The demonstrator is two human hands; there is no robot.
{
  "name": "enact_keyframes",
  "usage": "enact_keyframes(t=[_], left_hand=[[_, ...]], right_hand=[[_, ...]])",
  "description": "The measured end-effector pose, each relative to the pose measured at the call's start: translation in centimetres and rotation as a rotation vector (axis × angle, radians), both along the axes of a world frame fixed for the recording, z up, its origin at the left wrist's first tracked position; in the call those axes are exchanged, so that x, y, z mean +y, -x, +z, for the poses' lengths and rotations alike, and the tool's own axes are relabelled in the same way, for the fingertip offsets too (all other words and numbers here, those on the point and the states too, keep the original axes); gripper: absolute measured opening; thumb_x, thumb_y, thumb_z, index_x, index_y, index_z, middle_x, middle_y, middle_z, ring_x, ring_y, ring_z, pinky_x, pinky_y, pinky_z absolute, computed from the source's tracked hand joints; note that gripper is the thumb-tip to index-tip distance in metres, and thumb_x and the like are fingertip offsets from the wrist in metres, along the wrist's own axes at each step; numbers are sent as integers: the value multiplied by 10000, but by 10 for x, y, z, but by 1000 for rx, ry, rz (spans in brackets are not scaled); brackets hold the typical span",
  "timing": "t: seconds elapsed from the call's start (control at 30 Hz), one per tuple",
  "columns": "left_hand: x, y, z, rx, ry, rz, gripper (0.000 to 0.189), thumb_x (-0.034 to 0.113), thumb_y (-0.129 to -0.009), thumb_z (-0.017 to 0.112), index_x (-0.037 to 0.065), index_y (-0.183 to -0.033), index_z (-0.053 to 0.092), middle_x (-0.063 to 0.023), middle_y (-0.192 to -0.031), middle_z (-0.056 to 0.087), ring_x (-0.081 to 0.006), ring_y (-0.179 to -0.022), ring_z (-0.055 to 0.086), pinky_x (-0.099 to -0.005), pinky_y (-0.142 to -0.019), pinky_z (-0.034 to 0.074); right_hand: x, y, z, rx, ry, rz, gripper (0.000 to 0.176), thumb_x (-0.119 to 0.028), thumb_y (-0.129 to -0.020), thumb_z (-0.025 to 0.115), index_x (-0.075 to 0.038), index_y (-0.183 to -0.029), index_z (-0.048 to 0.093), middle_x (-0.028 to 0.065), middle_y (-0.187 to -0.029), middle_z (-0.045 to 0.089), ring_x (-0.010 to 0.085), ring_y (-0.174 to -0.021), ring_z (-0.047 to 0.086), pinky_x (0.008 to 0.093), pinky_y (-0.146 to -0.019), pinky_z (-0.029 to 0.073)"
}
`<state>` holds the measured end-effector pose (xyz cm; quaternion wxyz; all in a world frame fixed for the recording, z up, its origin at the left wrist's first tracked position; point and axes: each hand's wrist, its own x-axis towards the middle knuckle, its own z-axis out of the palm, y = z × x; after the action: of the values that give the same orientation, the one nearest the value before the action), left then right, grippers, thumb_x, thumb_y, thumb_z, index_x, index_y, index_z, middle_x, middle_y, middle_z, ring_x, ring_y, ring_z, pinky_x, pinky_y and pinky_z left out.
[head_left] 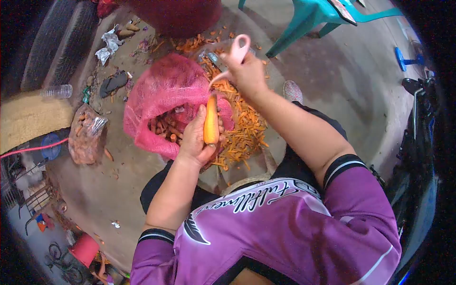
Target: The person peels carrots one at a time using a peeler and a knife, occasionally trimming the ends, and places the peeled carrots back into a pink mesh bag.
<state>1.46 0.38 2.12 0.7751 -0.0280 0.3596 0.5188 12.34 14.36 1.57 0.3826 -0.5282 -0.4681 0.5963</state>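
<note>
My left hand is wrapped around a peeled orange carrot, whose narrow end points away from me. My right hand grips a pink peeler with a looped handle. Its curved head lies right by the carrot's far tip. Just left of the carrot, a pink mesh sack sits on the floor, its mouth facing me with unpeeled carrots inside. Orange peelings are heaped on the floor beneath and beyond my hands.
A dark red tub stands beyond the sack, and a teal plastic chair is at the upper right. To the left are a clear bag of carrots, a dark slipper and black tires. A red bucket is lower left.
</note>
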Motion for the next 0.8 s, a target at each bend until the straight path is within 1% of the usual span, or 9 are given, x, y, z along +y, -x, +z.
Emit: enact_keyframes(t=[0.07, 0.13, 0.17, 0.23, 0.3, 0.47, 0.63, 0.73, 0.8], left_hand=[[1, 2, -4, 84, -17, 35, 347, 354, -853, 438, 64, -1042, 471, -33, -781, 519, -128, -644, 503, -249, -518, 428], [6, -5, 5, 136, 124, 105, 348, 346, -850, 446, 64, -1052, 473, -36, -803, 527, -129, -656, 507, -245, -531, 431], [8, -8, 9, 161, 195, 138, 348, 342, -849, 449, 64, -1057, 474, -37, -814, 531, -130, -661, 509, -243, -537, 432], [-2, -1, -8, 87, 101, 74, 323, 325, -850, 451, 68, -1042, 486, -45, -809, 546, -127, -652, 518, -251, -529, 431], [-7, 4, -15, -59, -30, 27, 314, 329, -850, 451, 76, -1032, 491, -43, -790, 548, -126, -644, 521, -259, -525, 430], [-3, -3, -10, 126, 105, 42, 318, 365, -864, 416, 92, -1000, 504, -29, -749, 532, -134, -592, 503, -274, -504, 425], [2, 0, -1, 219, 124, 98, 320, 358, -864, 420, 84, -1006, 504, -29, -782, 537, -134, -582, 494, -268, -484, 421], [-1, 18, -20, -105, 8, 89, 316, 335, -856, 426, 67, -1008, 496, -49, -818, 554, -152, -657, 551, -299, -496, 470], [1, 5, -9, 25, 104, 120, 302, 312, -851, 438, 59, -1001, 505, -58, -844, 566, -167, -691, 564, -310, -541, 483]], right_hand=[[-29, 6, 13, -5, -21, 182, 301, -183, -708, 641, 40, -881, 538, 51, -738, 572, 92, -646, 524, 237, -521, 430], [-57, 9, 22, 111, 6, 338, 302, -195, -706, 647, 31, -879, 548, 39, -731, 561, 83, -647, 512, 231, -559, 433], [-56, 9, 20, 81, 14, 348, 301, -200, -707, 647, 31, -875, 549, 37, -727, 559, 81, -642, 509, 232, -554, 432], [-51, 7, 8, 17, 34, 368, 301, -209, -709, 646, 29, -866, 551, 32, -720, 553, 78, -630, 503, 234, -545, 428], [-32, 7, -4, -56, -10, 219, 296, -222, -708, 652, 18, -847, 546, 32, -694, 543, 79, -582, 488, 232, -484, 407], [5, 0, -19, -65, -149, -41, 246, -194, -716, 634, 5, -818, 531, 30, -682, 539, 78, -561, 484, 229, -476, 402], [-32, 9, 10, -2, -45, 206, 233, -174, -729, 632, 15, -811, 523, 36, -705, 545, 78, -584, 502, 224, -479, 416], [-47, 8, 19, 134, 105, 292, 240, -164, -725, 645, 23, -822, 530, 40, -723, 555, 80, -604, 514, 219, -499, 434], [-57, 6, 25, 154, 134, 381, 248, -159, -722, 649, 29, -838, 536, 50, -735, 565, 84, -613, 522, 226, -519, 444]])
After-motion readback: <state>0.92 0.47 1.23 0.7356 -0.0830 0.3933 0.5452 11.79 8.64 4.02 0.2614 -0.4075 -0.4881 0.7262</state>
